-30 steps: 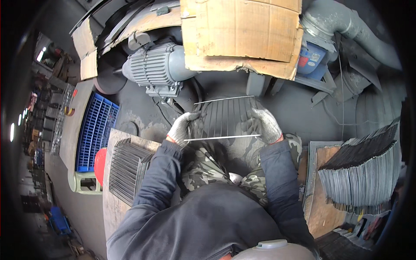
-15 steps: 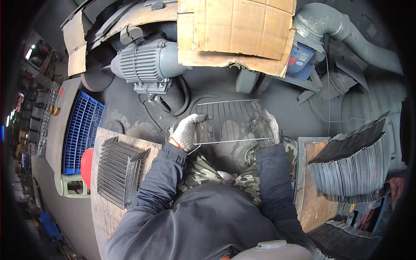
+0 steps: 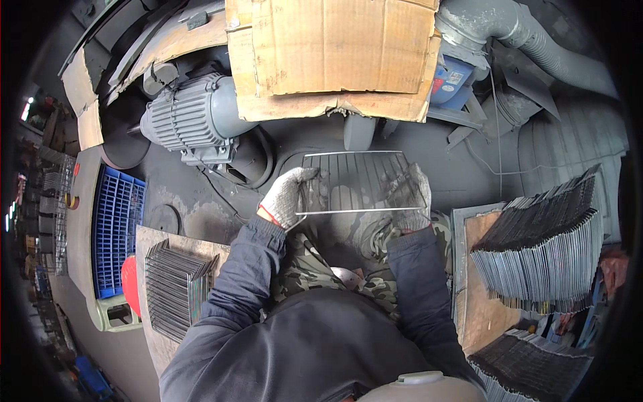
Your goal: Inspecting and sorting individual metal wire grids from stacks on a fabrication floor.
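A rectangular wire rack (image 3: 362, 211) with thin parallel rods is held in front of me, above my knees in camouflage trousers. My left hand (image 3: 288, 194), in a white knitted glove with a red cuff edge, is closed around its left side. On the opposite side my right hand (image 3: 416, 191), in a dirty grey-white glove, grips the rack, its fingers partly behind the wires. Similar racks stand close together on a board (image 3: 149, 241) to my left: a leaning row of dark racks (image 3: 174, 291). To my right, a thick row of racks (image 3: 536, 251) rests on a wooden surface (image 3: 485, 321).
Ahead is a grey electric motor (image 3: 187, 120), beside a cardboard sheet (image 3: 335, 53) covering a machine. A bent duct (image 3: 495, 27) runs at the far right. At the left are a blue plastic crate (image 3: 119, 231) and a red round object (image 3: 130, 287). More racks (image 3: 529, 365) lie lower right.
My view has turned a little, so the motor and cardboard appear farther left. The rack stays in both hands, its near edge slightly higher and more level in view.
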Action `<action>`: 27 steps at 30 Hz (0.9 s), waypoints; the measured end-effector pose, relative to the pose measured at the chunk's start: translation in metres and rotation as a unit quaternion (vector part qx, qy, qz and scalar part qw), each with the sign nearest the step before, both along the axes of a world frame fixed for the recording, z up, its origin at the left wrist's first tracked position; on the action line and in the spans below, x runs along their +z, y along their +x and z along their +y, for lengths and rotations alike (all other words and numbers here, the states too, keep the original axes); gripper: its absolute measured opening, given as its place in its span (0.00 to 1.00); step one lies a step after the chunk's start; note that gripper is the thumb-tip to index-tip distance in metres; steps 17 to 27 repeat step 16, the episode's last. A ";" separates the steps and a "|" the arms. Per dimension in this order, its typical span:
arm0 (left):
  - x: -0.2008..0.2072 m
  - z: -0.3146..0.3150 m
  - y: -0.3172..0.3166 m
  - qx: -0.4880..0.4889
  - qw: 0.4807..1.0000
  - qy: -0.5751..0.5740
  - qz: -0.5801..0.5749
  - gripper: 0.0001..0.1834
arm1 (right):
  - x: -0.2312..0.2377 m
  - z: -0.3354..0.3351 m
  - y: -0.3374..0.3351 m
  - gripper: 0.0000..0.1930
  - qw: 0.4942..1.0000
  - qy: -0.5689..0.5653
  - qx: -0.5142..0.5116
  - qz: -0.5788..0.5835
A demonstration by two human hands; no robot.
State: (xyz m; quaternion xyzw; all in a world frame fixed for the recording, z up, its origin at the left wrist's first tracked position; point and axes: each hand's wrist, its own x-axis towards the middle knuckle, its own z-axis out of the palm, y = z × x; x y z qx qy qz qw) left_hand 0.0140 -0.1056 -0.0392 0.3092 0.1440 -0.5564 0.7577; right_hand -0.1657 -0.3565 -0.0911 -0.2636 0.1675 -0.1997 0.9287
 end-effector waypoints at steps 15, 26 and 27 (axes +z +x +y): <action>-0.039 -0.019 0.054 -0.058 0.990 -0.107 0.073 0.10 | -0.015 -0.026 0.039 0.20 0.999 -0.044 0.006 0.008; -0.040 -0.024 0.056 -0.061 0.989 -0.110 0.073 0.10 | -0.022 -0.027 0.050 0.34 0.996 -0.019 -0.031 0.087; -0.040 -0.024 0.056 -0.061 0.989 -0.110 0.073 0.10 | -0.022 -0.027 0.050 0.34 0.996 -0.019 -0.031 0.087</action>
